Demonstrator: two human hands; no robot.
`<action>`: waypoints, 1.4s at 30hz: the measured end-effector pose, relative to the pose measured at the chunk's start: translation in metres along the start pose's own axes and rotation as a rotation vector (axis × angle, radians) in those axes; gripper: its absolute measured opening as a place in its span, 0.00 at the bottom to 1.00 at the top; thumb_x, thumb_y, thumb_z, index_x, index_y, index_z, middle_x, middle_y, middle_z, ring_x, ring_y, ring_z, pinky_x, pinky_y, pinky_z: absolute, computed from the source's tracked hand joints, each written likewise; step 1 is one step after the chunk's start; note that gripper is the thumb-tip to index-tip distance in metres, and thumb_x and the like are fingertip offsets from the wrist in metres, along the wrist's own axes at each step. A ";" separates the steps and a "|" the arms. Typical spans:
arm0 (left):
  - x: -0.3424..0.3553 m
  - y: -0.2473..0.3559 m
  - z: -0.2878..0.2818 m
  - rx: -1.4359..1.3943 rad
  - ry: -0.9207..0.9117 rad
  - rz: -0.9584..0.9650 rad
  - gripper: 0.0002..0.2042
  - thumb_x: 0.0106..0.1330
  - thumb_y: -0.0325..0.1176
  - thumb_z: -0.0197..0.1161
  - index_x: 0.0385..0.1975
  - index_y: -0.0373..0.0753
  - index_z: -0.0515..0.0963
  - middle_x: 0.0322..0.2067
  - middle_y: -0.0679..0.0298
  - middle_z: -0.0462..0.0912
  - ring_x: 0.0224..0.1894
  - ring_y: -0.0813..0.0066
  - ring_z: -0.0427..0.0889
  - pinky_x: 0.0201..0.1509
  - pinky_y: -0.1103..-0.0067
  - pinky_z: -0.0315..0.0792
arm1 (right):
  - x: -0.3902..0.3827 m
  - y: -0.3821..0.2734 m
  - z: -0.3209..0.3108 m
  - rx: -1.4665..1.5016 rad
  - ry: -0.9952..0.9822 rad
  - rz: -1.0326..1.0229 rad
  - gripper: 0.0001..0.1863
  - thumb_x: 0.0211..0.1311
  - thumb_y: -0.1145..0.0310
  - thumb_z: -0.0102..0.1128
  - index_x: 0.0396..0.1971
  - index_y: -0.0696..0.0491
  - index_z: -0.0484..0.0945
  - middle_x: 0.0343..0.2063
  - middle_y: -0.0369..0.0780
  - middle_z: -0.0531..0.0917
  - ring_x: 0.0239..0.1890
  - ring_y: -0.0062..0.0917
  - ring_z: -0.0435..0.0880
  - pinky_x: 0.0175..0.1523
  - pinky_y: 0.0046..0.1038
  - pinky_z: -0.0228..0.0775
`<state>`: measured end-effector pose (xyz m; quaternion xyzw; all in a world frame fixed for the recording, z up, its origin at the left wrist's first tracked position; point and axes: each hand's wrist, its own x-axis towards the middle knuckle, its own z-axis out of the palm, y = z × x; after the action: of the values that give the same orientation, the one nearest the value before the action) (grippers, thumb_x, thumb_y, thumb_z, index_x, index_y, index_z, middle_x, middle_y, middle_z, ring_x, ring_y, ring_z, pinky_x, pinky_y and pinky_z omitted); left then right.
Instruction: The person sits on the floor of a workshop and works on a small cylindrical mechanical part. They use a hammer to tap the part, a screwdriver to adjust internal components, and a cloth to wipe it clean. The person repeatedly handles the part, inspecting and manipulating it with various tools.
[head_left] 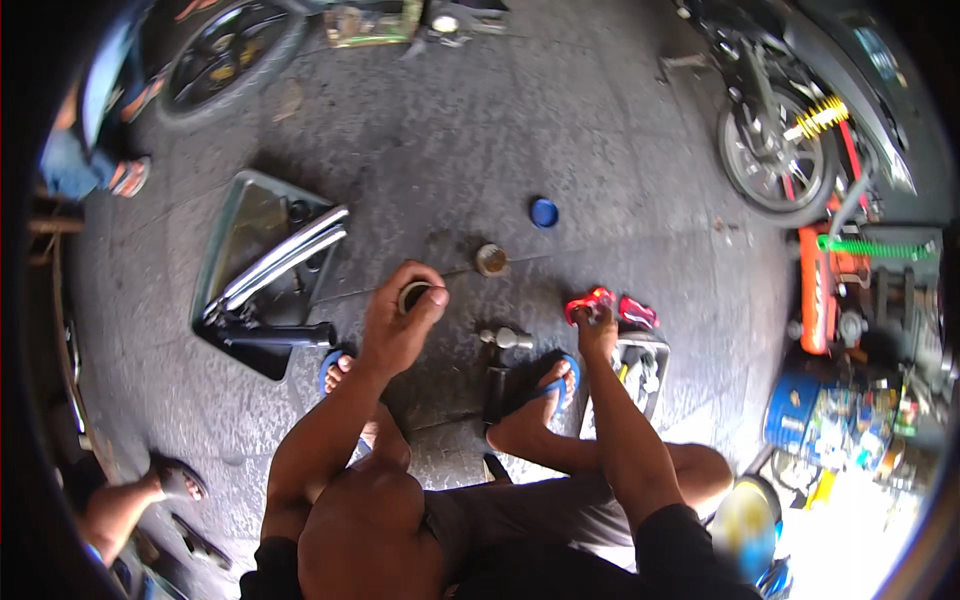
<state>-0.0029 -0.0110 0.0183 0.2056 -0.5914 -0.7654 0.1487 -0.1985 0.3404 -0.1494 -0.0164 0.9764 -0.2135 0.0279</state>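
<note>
Gripping a pale-rimmed round part (411,298) in curled fingers, the left hand (393,325) hung between a tray (255,225) of chrome fork tubes (280,262) and a hammer (508,339); the right hand (600,336), fingers bunched, touched a glossy red object (590,298), though whether it gripped was unclear.

A round, hollow piece (404,293), pale-rimmed and dark inside, sat gripped in the left hand (393,330), opening upward, well in from the edges of the floor (420,150). A glossy red object (598,295), partly hidden, met the right hand (599,335), nearer the floor's right edge.
</note>
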 end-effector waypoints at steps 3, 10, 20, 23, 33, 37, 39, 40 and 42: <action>-0.003 -0.006 -0.009 0.155 -0.028 0.202 0.16 0.55 0.34 0.73 0.39 0.38 0.75 0.35 0.66 0.77 0.39 0.77 0.77 0.44 0.78 0.71 | 0.000 0.008 0.020 -0.098 -0.071 -0.015 0.34 0.45 0.50 0.72 0.54 0.49 0.77 0.46 0.48 0.80 0.51 0.46 0.77 0.58 0.43 0.69; -0.003 -0.002 -0.007 0.282 -0.083 0.189 0.24 0.52 0.35 0.77 0.47 0.37 0.72 0.41 0.60 0.79 0.46 0.71 0.79 0.51 0.74 0.72 | 0.002 -0.048 -0.012 0.063 -0.037 0.046 0.23 0.47 0.58 0.69 0.39 0.59 0.82 0.34 0.45 0.86 0.38 0.32 0.86 0.47 0.33 0.75; -0.004 -0.007 -0.004 0.248 -0.075 0.261 0.27 0.46 0.27 0.75 0.47 0.37 0.71 0.44 0.55 0.78 0.48 0.60 0.80 0.52 0.71 0.73 | -0.113 -0.330 -0.138 0.360 -0.514 -0.834 0.22 0.51 0.75 0.69 0.49 0.59 0.76 0.42 0.47 0.78 0.36 0.35 0.85 0.39 0.31 0.79; -0.005 -0.002 -0.006 0.266 -0.078 0.235 0.27 0.45 0.26 0.74 0.48 0.37 0.72 0.45 0.53 0.78 0.49 0.58 0.80 0.53 0.70 0.73 | -0.118 -0.331 -0.130 0.351 -0.506 -0.813 0.23 0.50 0.75 0.70 0.49 0.60 0.77 0.43 0.47 0.78 0.38 0.35 0.85 0.40 0.32 0.80; -0.008 -0.007 -0.014 0.249 0.008 0.444 0.27 0.49 0.39 0.79 0.47 0.38 0.73 0.40 0.58 0.81 0.44 0.63 0.83 0.47 0.71 0.76 | -0.116 -0.264 -0.094 0.737 -0.405 -0.253 0.24 0.57 0.65 0.70 0.49 0.63 0.75 0.36 0.46 0.80 0.38 0.27 0.81 0.42 0.28 0.74; -0.001 -0.011 -0.011 0.253 -0.022 0.509 0.24 0.51 0.40 0.78 0.44 0.38 0.75 0.40 0.59 0.81 0.43 0.62 0.82 0.47 0.71 0.75 | -0.139 -0.118 0.002 -0.019 -0.488 0.087 0.34 0.49 0.58 0.74 0.48 0.67 0.70 0.42 0.53 0.80 0.46 0.42 0.81 0.52 0.42 0.72; -0.003 -0.009 -0.011 0.239 -0.044 0.460 0.22 0.53 0.40 0.76 0.43 0.38 0.75 0.41 0.59 0.80 0.45 0.60 0.81 0.49 0.69 0.73 | -0.172 -0.087 0.033 -0.092 -0.367 0.034 0.35 0.45 0.56 0.76 0.43 0.68 0.71 0.45 0.57 0.80 0.49 0.49 0.80 0.55 0.48 0.70; -0.007 -0.011 -0.012 0.241 -0.033 0.460 0.22 0.54 0.40 0.76 0.43 0.38 0.75 0.41 0.59 0.80 0.45 0.60 0.81 0.49 0.69 0.73 | -0.182 -0.082 0.039 -0.070 -0.323 0.035 0.33 0.45 0.57 0.75 0.40 0.68 0.72 0.43 0.57 0.80 0.48 0.49 0.81 0.54 0.48 0.71; -0.004 -0.008 -0.015 0.248 -0.029 0.491 0.21 0.54 0.40 0.76 0.43 0.38 0.76 0.41 0.59 0.80 0.45 0.60 0.81 0.48 0.69 0.73 | -0.193 -0.081 0.048 -0.068 -0.266 0.071 0.28 0.45 0.59 0.74 0.35 0.67 0.73 0.37 0.55 0.82 0.42 0.46 0.83 0.48 0.47 0.74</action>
<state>0.0080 -0.0196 0.0075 0.0621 -0.7149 -0.6310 0.2949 -0.0017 0.2554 -0.1498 -0.0112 0.9707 -0.1749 0.1642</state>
